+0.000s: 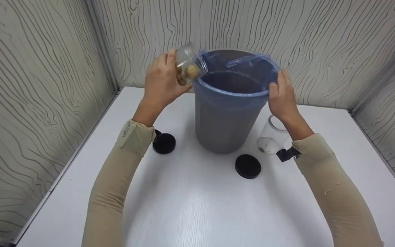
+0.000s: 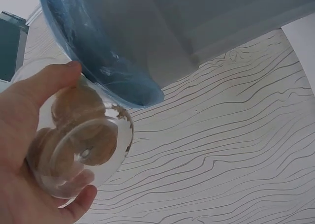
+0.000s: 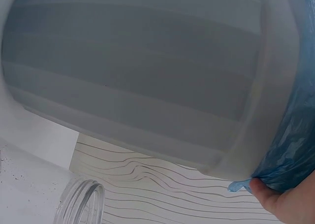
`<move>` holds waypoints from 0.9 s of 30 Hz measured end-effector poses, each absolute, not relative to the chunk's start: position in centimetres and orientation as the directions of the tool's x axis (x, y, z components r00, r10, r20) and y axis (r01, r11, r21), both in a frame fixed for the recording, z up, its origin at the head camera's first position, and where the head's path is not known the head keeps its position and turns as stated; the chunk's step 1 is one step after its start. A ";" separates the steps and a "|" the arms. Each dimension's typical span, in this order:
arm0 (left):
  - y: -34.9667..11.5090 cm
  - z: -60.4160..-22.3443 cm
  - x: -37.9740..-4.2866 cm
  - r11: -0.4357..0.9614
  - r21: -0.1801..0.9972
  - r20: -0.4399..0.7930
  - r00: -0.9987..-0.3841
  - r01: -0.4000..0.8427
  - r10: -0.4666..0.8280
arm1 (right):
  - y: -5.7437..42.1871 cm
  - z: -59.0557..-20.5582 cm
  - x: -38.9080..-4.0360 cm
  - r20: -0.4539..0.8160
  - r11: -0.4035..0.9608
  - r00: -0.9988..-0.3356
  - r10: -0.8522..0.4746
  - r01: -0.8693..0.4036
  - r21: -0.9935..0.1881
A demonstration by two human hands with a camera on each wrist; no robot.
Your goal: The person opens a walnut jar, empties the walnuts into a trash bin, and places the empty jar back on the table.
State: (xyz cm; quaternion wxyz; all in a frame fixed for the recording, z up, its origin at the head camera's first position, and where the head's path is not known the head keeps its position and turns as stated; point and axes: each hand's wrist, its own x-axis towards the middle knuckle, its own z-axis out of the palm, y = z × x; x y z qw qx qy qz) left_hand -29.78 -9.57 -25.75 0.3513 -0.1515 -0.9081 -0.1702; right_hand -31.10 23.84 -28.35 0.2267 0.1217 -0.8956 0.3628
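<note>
My left hand [image 1: 161, 79] grips a clear jar [image 2: 118, 157] that is tilted on its side, its mouth at the left rim of a grey trash bin [image 1: 223, 127]. Several round yellow-brown things [image 1: 192, 71] lie inside the jar; their exact kind is hard to tell. A blue trash bag [image 1: 233, 92] lines the bin and is folded over its rim. On the bin's right side, my right hand [image 1: 282, 96] holds the rim and the bag, the thumb [image 3: 263, 194] on the blue plastic. The bin's bottom inside is hidden.
A second clear jar [image 1: 273, 137] without a lid stands right of the bin, under my right wrist. Two black round lids lie on the white table [image 1: 183, 206]: one lid [image 1: 164, 143] at the left, another lid [image 1: 248, 166] in front. Wood-patterned walls [image 1: 156, 27] enclose the table.
</note>
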 end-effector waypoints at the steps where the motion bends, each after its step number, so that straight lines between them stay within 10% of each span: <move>1: -9.5 -25.7 -29.8 0.904 0.184 0.693 -0.704 0.385 0.159 | 23.8 -28.4 -31.1 0.492 0.708 -0.869 -0.052 -0.380 -0.596; 27: -8.3 -24.9 -30.7 0.962 -0.180 0.752 -0.602 0.205 0.270 | 23.6 -28.5 -31.1 0.494 0.697 -0.868 -0.047 -0.383 -0.606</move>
